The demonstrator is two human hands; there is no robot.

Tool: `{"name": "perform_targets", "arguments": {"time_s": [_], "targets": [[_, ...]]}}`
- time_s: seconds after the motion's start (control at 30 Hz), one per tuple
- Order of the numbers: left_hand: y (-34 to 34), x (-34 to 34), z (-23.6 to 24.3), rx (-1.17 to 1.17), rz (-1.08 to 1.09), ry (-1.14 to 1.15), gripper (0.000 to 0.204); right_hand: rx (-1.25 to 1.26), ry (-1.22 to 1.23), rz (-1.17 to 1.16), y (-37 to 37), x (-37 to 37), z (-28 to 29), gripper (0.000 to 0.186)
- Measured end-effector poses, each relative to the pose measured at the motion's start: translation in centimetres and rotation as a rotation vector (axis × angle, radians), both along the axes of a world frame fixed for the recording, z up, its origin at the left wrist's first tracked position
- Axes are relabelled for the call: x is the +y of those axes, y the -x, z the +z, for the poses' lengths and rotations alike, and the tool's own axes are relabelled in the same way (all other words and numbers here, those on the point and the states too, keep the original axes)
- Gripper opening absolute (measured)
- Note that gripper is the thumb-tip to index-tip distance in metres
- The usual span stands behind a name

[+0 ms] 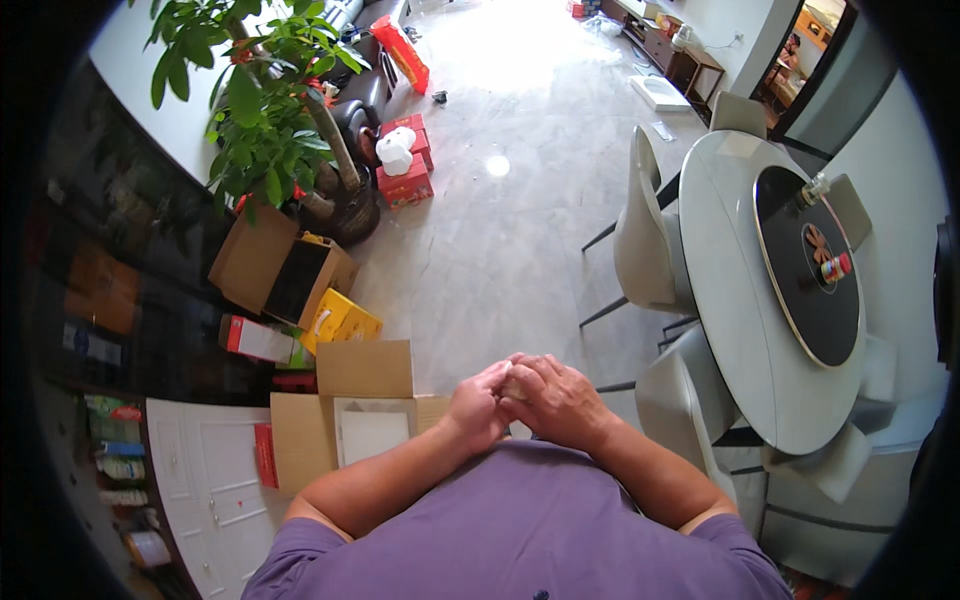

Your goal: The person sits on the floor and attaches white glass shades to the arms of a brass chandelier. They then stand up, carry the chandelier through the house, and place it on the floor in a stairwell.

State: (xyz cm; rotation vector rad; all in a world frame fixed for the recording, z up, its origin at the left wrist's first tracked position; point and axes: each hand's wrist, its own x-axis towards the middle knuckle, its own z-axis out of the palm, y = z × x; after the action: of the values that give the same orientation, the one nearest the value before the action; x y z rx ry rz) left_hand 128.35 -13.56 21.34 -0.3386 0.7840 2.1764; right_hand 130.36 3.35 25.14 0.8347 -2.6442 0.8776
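Observation:
My left hand point(476, 408) and my right hand point(558, 402) meet in front of my chest. Both have their fingers curled and pressed together. A small pale bit shows between the fingertips, too little to name, and the fingers cover the rest. Just left of my left forearm stands an open cardboard box point(300, 440) with its flaps spread. Inside it lies a flat white rectangular piece point(374, 434).
To the right is an oval table point(725, 300) with a dark turntable point(790, 210) and pale chairs point(640, 230) around it. On the left are another open carton point(252, 262), a yellow box point(342, 318), red boxes point(405, 186), a potted tree point(330, 130) and a white cabinet point(215, 470).

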Motion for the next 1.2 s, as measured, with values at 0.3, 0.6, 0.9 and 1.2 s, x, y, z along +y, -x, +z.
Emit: {"name": "perform_targets", "arguments": {"time_s": [0.3, 0.6, 0.9, 1.2], "targets": [[23.0, 4.3, -0.8, -0.067, -0.096, 0.07, 0.036, -0.01, 0.013, -0.035, 23.2, 5.7, -3.1, 0.028], [40.3, 4.6, -1.9, -0.184, 0.051, -0.04, 0.035, -0.244, -0.002, 0.102, 43.6, 6.2, -2.3, 0.035], [61.0, -1.1, -5.4, -0.121, 0.128, 0.066, 0.031, -0.374, -0.035, 0.211, 66.1, 1.0, -4.1, 0.033], [75.9, -2.7, -5.3, -0.063, 0.1, 0.198, 0.037, -0.484, -0.308, 0.274, 80.8, -2.7, -8.0, 0.03]]}}
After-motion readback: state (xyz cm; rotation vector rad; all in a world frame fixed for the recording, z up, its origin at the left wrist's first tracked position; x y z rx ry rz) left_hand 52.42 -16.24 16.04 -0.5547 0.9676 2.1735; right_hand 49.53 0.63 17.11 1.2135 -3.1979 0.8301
